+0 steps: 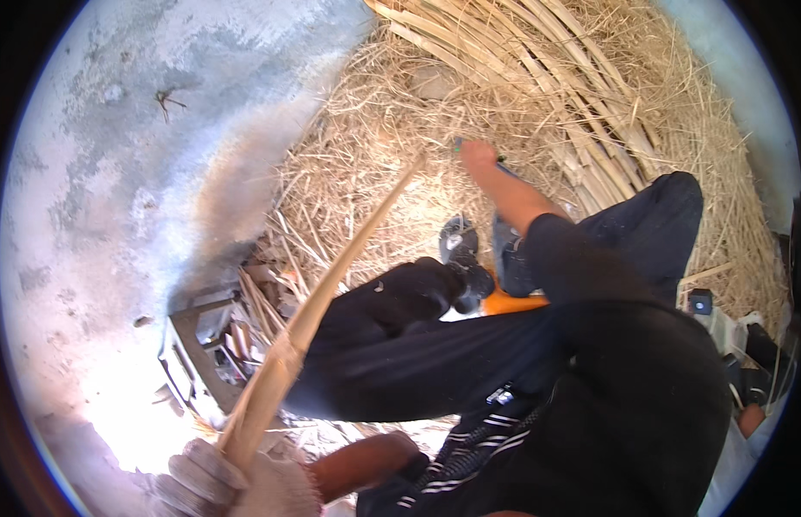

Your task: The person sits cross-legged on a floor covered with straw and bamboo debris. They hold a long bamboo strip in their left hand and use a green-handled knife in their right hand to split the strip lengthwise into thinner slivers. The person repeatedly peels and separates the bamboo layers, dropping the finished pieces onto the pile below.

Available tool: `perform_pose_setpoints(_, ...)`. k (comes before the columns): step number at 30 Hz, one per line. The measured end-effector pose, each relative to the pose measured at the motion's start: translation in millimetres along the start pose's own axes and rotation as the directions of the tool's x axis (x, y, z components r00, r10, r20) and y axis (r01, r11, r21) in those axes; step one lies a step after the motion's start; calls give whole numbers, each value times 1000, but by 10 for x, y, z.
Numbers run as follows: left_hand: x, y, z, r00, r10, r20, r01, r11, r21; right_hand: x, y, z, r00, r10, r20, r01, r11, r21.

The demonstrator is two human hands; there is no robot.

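Observation:
A long split bamboo strip (310,314) slants up and away from the lower left, its far end tapering over the shavings. My left hand (215,482), in a whitish knitted glove, is closed round its thick near end. My right hand (479,155) is bare and stretched forward, beyond my knees and just right of the strip's far tip. Its fingers are closed on something small; a bit of green and blue shows at the fist, but its kind is hidden. The right hand and the strip appear apart.
Bamboo shavings (357,172) cover the floor ahead. A bundle of bamboo strips (581,103) lies at the far right. At left stand a stained wall (159,172) and an open box (198,349) of scraps. An orange object (508,302) shows between my dark-trousered legs (417,362).

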State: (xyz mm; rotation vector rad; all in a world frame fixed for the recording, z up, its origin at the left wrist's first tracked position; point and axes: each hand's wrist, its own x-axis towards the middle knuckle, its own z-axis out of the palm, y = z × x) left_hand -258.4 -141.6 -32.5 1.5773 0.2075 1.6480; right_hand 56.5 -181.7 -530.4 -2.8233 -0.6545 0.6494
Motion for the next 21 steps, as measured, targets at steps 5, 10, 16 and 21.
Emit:
perform_pose_setpoints(5,193,-62,-142,978,-110,175,156,949,-275,-159,476,145,983,-177,40,179,983,-41)
perform_pose_setpoints(10,185,-3,-58,983,-57,174,106,952,-286,-986,-36,-684,836,-541,89,537,841,67)
perform_pose_setpoints(16,-55,130,196,1000,-20,-14,17,984,-177,-2624,-834,-2060,665,-719,-202,638,407,654)
perform_pose_setpoints(21,-100,179,285,996,3,88,17,974,-226,-2658,-918,-1623,751,-619,-231,648,620,443)
